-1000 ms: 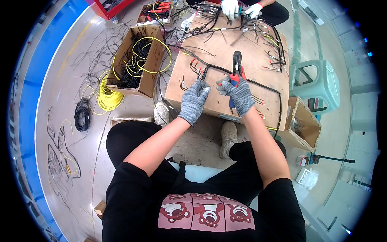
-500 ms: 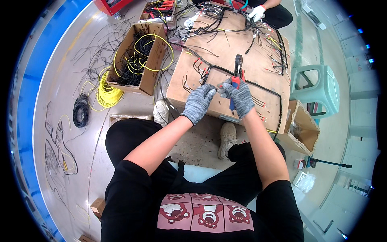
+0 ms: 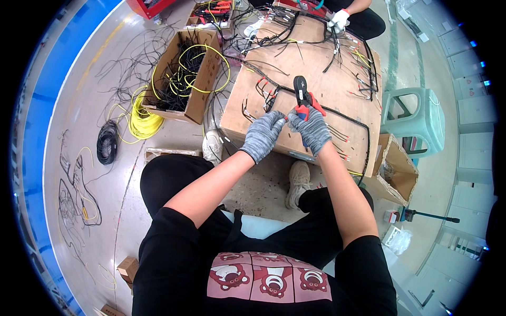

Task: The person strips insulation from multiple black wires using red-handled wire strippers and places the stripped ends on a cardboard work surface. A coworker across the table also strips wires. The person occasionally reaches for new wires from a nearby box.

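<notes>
Both my hands wear grey knitted gloves over the near edge of a wooden board (image 3: 263,71). My right hand (image 3: 312,129) is closed around crimping pliers (image 3: 301,90) with a black head and red-and-blue handles; the head points away from me and one red handle stands out to the right. Close beside it, my left hand (image 3: 263,135) pinches something small. A tiny red tip shows between the two hands, but the glove hides the rest. Beyond them, a black wire harness (image 3: 345,114) with red-tipped ends lies along the board.
To the left are a cardboard box (image 3: 209,79) of black cables, a yellow cable coil (image 3: 144,122) and a black coil (image 3: 107,142). A green stool (image 3: 412,118) and an open box (image 3: 395,168) stand right. Across the board, another person's white-gloved hand (image 3: 339,20) touches the wires.
The pliers have turned, their head tipping leftward, and a red handle now stands farther out. A red tip has come into sight between my hands. The other person's hand has shifted slightly.
</notes>
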{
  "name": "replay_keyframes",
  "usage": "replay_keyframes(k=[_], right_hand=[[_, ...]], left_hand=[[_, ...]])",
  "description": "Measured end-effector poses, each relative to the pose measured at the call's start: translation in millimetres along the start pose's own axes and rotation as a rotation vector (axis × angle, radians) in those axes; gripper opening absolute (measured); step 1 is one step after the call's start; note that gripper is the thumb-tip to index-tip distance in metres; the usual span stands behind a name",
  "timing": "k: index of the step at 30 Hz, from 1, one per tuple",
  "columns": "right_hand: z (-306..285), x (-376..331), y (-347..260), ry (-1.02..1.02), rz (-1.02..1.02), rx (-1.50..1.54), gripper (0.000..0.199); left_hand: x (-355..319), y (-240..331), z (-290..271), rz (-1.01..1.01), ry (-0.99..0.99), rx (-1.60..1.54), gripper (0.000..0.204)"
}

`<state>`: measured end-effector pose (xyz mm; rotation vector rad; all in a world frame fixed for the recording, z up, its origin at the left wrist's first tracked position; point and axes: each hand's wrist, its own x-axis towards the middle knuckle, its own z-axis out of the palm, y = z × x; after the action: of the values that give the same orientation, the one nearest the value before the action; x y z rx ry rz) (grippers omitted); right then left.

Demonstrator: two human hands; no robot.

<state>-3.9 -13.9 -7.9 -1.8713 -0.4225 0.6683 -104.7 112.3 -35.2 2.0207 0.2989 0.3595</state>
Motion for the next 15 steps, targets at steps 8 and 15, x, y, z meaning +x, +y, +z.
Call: replay_keyframes(k=[8,15], right_hand=[[-10,-6,-21,-0.094,0.158,-0.340,0.023],[-21,-24,-32,0.158,-0.111,-0.681,0.040]], left_hand=[[5,2,-7,-0.108,-0.074,-0.154,0.021],[11,-4,-10,-0.205,-0.064,-0.274,0.024]])
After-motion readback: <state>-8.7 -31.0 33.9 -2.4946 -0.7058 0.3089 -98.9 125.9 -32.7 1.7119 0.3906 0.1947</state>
